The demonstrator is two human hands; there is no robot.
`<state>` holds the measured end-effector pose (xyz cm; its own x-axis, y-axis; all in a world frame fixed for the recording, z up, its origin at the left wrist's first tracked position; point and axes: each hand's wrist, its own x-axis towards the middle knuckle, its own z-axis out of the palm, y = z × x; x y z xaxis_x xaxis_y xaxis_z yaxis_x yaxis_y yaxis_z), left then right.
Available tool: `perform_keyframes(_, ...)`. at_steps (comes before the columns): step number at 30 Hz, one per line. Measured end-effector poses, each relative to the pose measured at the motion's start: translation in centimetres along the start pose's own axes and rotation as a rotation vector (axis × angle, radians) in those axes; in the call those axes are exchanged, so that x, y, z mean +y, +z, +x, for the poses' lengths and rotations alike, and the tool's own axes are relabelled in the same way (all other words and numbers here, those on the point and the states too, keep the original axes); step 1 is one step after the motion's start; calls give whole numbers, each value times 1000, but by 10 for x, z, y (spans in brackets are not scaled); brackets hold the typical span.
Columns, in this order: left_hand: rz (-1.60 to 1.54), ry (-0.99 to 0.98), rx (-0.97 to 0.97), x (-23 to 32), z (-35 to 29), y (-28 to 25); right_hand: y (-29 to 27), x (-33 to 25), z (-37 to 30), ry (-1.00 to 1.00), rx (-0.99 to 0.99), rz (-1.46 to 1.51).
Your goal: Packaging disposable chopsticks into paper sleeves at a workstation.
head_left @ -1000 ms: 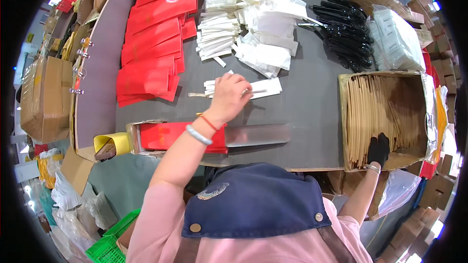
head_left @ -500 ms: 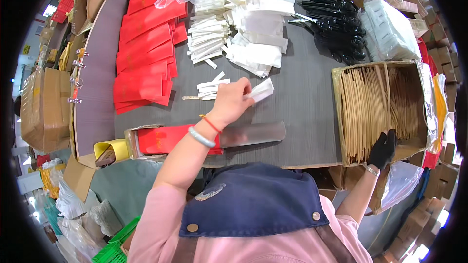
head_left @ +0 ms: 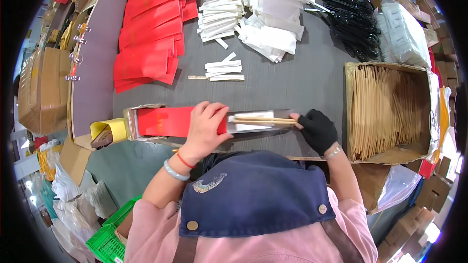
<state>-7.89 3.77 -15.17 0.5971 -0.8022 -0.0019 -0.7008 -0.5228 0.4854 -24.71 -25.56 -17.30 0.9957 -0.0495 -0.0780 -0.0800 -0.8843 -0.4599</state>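
Note:
My left hand (head_left: 205, 129) is bent over the right end of a red paper sleeve (head_left: 163, 122), its fingers and thumb closed at the edge. The sleeve lies in a cardboard holder at the front of the table. From its end a grey, see-through trough (head_left: 282, 114) stretches right. A flat white packet (head_left: 246, 115) lies in that trough. My right hand (head_left: 319, 132), in a black glove with bare fingertips, pinches the right ends of a pair of wooden chopsticks (head_left: 268, 120). They lie level over the white packet, pointing at the sleeve.
Red sleeves (head_left: 153, 31) overlap at the left. Small white packets (head_left: 222, 17) and larger white ones (head_left: 275, 17) lie at the back. Black spoons (head_left: 348, 24) are heaped at the back right. A carton of chopsticks (head_left: 348, 75) stands at the right. A yellow container (head_left: 109, 129) adjoins the holder.
My left hand has come down from above the small packets to the red sleeve; its white packet now lies in the trough. My right hand has left the carton with chopsticks and moved left.

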Motion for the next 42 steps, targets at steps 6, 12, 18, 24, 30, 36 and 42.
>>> perform_keyframes(6, 19, 71, 46, 21, 14, 11, 26, -3, 25, -136, 256, 60)
perform_keyframes(12, -20, 104, 40, 24, 29, 26, 55, -75, 52, 77, 236, 757)
perform_keyframes(18, 132, 238, -185, 23, 39, 8, 15, -62, 52, -97, 194, 87)
perform_keyframes(24, 89, 316, -27, -30, 68, -70, -7, -45, 38, 63, 238, -40)
perform_keyframes(30, 159, -225, 232, -33, 8, -14, -14, -62, 30, 82, 124, -92)
perform_keyframes(36, 60, -447, 122, -10, -2, 21, -15, -71, 34, 28, 54, -133)
perform_keyframes(42, -29, -444, 106, -15, -2, 20, -2, -73, 42, -46, -30, -45)
